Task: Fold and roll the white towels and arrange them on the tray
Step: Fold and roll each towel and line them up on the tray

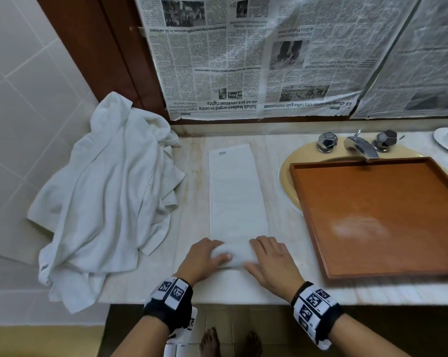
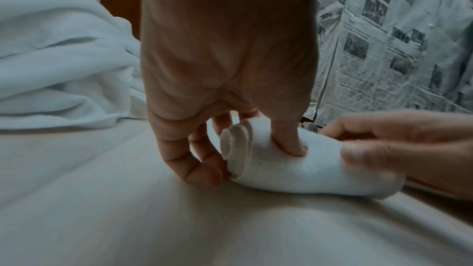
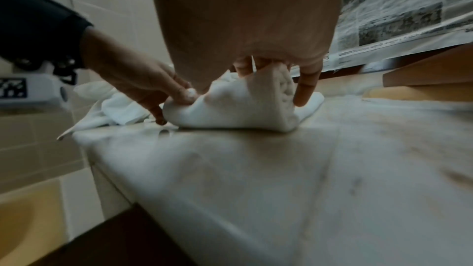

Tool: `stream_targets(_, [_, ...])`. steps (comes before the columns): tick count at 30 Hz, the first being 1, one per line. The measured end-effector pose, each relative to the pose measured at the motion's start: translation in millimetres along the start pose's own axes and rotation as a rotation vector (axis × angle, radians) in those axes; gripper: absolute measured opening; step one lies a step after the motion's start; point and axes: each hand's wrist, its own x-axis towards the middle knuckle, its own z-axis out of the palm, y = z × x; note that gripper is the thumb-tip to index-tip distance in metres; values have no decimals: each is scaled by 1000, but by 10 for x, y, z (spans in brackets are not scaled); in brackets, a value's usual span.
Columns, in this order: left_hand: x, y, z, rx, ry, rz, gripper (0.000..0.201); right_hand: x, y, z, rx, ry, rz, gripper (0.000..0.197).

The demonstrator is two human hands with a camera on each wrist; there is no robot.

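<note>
Left grip: your left hand (image 1: 203, 256) is curled over the left end of the roll, thumb (image 2: 289, 139) pressed into the cloth, fingers behind it.
Right grip: your right hand (image 1: 271, 261) clasps the right end of the roll – fingers over the top, one fingertip (image 3: 303, 96) down at the end face.
Towel (image 1: 237, 191): folded into a long strip on the desk (image 1: 372, 289), its near end wound into a short roll (image 2: 294, 161) under both hands; the rest lies flat, running away from you.
Tray (image 1: 377, 217): brown, to the right of the strip, resting over the sink (image 1: 287, 173) – nothing on it.
Pile (image 1: 109, 191): loose white towels heaped at the desk's left, hanging over the edge.
Behind: newspaper (image 1: 269, 55) taped along the wall, tap (image 1: 359, 145) by the tray's far edge.
</note>
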Motion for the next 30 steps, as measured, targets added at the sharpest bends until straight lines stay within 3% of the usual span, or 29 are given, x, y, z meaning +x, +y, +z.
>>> stream_targets(3, [-7,-11,54,-53,54,-39,48,21,106,35,0,-99,-11,60])
stream_targets(6, [-71,-72,169,-93,89,-18,62,154,185,-1,117,-250,6,86])
stream_targets(8, [-151,-99,240,-6,111,32,69,195,224,-29,233,-301,52,91])
stream_targets(11, [-223,-91,263,151,158,70,64,197,245,-56,464,-351,166,90])
stream_targets(14, [-184,-101,207,168,108,59,58,193,241,-116,507,-400,207,79])
stream_targets(16, [-134,-97,134,155,44,40,59,182,200,-153,387,-381,188,64])
stream_targets(18, [-82,-68,71,143,-11,8,65,156,126,-148,109,-224,116,48])
stream_targets(21, [-18,-12,-1,98,-33,-22,78,72,-42,-82,-105,-75,61,43])
stream_targets(25, [5,-9,19,-8,-13,-49,78,149,-32,-80,-39,-204,114,59])
stream_targets(27, [-30,-53,67,-68,37,-5,67,281,31,-143,73,-321,146,66])
stream_targets(30, [-98,-80,109,-144,135,45,41,428,85,-171,250,-316,214,45])
